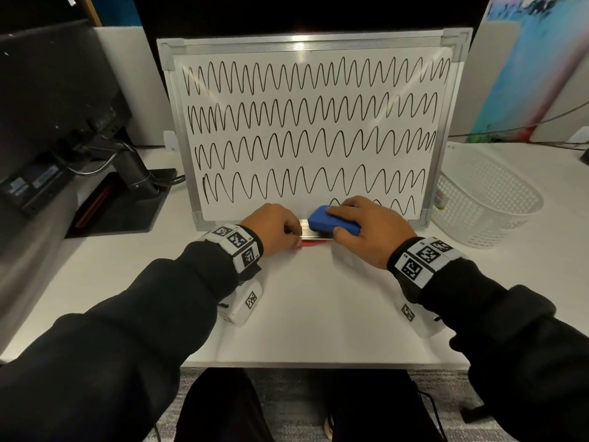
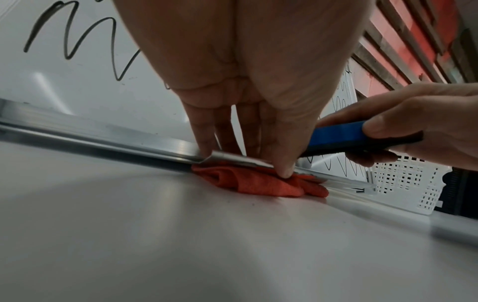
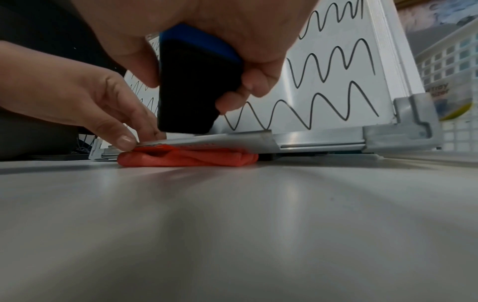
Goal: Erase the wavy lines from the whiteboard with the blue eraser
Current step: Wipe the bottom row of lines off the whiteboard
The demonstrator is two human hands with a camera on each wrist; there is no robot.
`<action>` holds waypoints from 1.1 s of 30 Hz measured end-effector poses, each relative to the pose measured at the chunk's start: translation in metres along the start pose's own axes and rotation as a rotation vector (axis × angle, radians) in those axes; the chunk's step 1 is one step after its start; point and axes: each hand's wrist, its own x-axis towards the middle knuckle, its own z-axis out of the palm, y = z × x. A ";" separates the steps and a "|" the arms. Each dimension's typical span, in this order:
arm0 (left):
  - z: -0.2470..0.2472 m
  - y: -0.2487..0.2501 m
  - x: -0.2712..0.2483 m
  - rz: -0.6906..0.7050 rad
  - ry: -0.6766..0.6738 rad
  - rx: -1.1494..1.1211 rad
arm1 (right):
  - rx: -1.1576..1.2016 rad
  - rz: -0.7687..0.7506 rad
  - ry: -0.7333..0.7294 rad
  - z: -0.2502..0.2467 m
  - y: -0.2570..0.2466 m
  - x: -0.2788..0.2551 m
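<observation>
From your head view you see the whole whiteboard (image 1: 310,132) propped upright at the back of the table (image 1: 318,307), with four full rows of black wavy lines (image 1: 312,114) and only a short stretch of a fifth row left at the bottom right. The two wrist views give you what that view hides: a folded red cloth (image 2: 261,182) tucked under the metal tray along the board's bottom edge, seen from above only as a thin red sliver.

Your right hand (image 1: 371,232) grasps the blue eraser (image 1: 333,220), fingers laid over its top and thumb at its near side, low on the board beside the remaining bottom waves. The right wrist view shows the eraser's black felt face (image 3: 192,87), which the head view never shows; whether the felt touches the board surface cannot be told. The eraser itself is a rounded blue block with a dark pad beneath.

Your left hand (image 1: 275,229) sits just left of the eraser with its fingers curled down onto the tray (image 3: 207,140), thumb tip at the tray's front lip above the cloth; it pinches that edge.

A white mesh basket (image 1: 484,202) stands right of the board, its label blurred in the right wrist view. A dark monitor (image 1: 54,100) is cut off at the left.
</observation>
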 end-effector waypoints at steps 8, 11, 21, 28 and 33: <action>-0.001 0.014 0.005 0.031 -0.040 0.119 | 0.028 0.020 0.091 -0.007 0.005 -0.007; -0.001 0.015 0.005 0.008 -0.036 0.116 | 0.001 0.023 0.005 -0.005 0.006 -0.010; 0.000 0.017 0.005 0.012 -0.031 0.116 | 0.056 0.019 0.046 -0.006 0.010 -0.012; 0.001 0.016 0.005 0.001 -0.029 0.118 | 0.068 -0.001 -0.007 -0.005 0.008 -0.011; 0.000 0.016 0.004 -0.001 -0.025 0.116 | 0.054 -0.001 -0.054 -0.004 0.008 -0.011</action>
